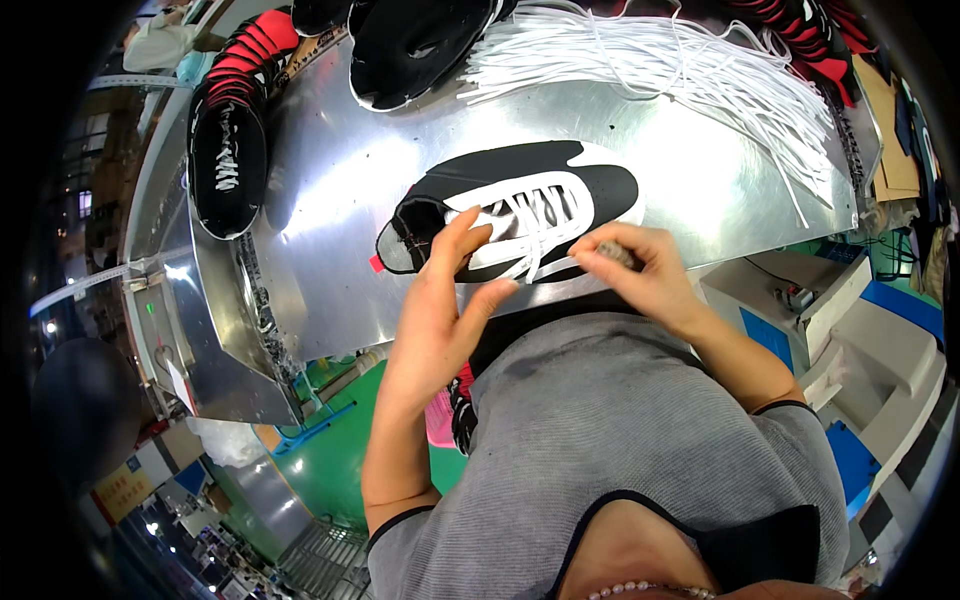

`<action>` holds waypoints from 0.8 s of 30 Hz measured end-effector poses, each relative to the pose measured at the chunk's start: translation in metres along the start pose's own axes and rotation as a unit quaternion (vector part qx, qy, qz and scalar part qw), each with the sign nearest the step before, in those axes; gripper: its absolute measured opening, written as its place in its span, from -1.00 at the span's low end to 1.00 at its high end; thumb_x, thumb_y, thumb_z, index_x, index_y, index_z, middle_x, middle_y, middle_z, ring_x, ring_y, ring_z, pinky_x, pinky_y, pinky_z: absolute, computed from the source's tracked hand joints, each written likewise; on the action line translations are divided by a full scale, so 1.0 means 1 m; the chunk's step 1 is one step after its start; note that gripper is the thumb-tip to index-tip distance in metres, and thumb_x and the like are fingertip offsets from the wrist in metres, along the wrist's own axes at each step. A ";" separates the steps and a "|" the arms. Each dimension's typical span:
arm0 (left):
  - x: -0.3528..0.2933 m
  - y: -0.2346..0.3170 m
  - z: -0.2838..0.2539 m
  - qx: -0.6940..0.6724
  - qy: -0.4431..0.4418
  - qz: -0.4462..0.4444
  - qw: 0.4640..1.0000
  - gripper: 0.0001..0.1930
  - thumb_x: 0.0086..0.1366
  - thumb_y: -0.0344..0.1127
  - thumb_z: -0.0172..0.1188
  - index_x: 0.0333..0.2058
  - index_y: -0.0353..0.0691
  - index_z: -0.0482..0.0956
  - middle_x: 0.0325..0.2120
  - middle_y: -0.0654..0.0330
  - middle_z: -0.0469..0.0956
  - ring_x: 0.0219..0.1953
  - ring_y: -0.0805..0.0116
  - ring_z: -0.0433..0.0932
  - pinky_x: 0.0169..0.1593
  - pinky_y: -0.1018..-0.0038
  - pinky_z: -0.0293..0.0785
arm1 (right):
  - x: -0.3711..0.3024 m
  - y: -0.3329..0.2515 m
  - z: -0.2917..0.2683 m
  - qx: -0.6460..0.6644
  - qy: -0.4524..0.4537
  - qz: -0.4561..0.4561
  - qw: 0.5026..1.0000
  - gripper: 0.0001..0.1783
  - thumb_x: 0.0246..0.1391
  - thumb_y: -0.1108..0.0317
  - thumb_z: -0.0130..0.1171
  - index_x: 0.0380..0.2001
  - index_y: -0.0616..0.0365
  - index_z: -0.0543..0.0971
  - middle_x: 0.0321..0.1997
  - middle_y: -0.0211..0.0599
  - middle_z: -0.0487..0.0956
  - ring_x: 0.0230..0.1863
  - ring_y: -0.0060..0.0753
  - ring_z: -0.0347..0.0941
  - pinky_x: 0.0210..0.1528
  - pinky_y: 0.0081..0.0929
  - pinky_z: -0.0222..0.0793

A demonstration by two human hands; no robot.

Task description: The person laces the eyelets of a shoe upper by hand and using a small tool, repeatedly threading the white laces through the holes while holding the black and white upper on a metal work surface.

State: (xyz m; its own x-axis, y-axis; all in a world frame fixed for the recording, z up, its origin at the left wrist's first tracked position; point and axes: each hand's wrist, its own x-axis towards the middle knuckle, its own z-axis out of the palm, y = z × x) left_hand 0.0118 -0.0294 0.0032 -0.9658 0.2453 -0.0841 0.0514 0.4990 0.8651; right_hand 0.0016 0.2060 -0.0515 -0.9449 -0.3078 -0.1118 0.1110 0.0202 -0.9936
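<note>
A black-and-white shoe (608,183) lies on its side on the metal table, toe to the right, with a red tab at its heel. White shoelace (538,232) runs through its eyelets, its loose ends hanging toward me. My left hand (440,310) is open beside the shoe's collar, thumb and forefinger spread around the near edge of the lacing. My right hand (650,268) is closed at the near side of the toe, its fingertips pinching near a white lace end. A brownish-grey, handle-like piece (622,254) shows within its curled fingers; its kind is unclear.
A big bundle of white laces (650,62) lies at the table's back right. Black shoes (410,50) stand at the back; red-and-black ones stack along the left rim (228,160) and far right corner. A beige-and-blue machine (850,350) stands right of me.
</note>
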 end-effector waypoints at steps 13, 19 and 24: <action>0.000 -0.003 0.031 0.055 0.073 0.048 0.995 -0.81 0.23 -0.42 0.27 -0.20 -0.29 0.50 -0.44 0.00 0.60 -0.42 0.08 0.60 -0.33 0.32 0.47 | 0.010 -0.004 0.029 -0.030 0.039 0.005 0.999 -0.81 0.10 0.31 0.30 -0.39 0.25 0.61 -0.60 -0.44 0.52 -0.55 -0.70 0.32 -0.50 -0.59 0.25; 0.007 -0.006 0.039 0.129 0.117 0.048 0.983 -0.76 0.16 -0.40 0.35 -0.21 -0.28 0.54 -0.45 0.04 0.62 -0.43 0.14 0.62 -0.33 0.37 0.48 | 0.014 -0.006 0.029 -0.075 0.028 -0.011 0.997 -0.77 0.15 0.31 0.26 -0.27 0.25 0.52 -0.54 -0.37 0.54 -0.52 -0.63 0.38 -0.45 -0.58 0.30; 0.009 -0.006 0.041 0.129 0.153 0.081 0.976 -0.80 0.14 -0.42 0.38 -0.27 -0.29 0.59 -0.41 0.10 0.66 -0.39 0.30 0.66 -0.28 0.48 0.51 | -0.004 -0.008 0.017 -0.092 0.003 -0.042 0.995 -0.77 0.23 0.32 0.16 -0.20 0.24 0.40 -0.40 -0.20 0.59 -0.42 -0.33 0.56 -0.36 -0.44 0.39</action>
State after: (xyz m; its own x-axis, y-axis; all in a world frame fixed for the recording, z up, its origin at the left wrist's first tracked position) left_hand 0.0136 0.0041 -0.0231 -0.9683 0.0987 0.2294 0.2344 0.6766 0.6981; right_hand 0.0096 0.1909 -0.0428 -0.9502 -0.3106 -0.0277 -0.0264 0.1685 -0.9854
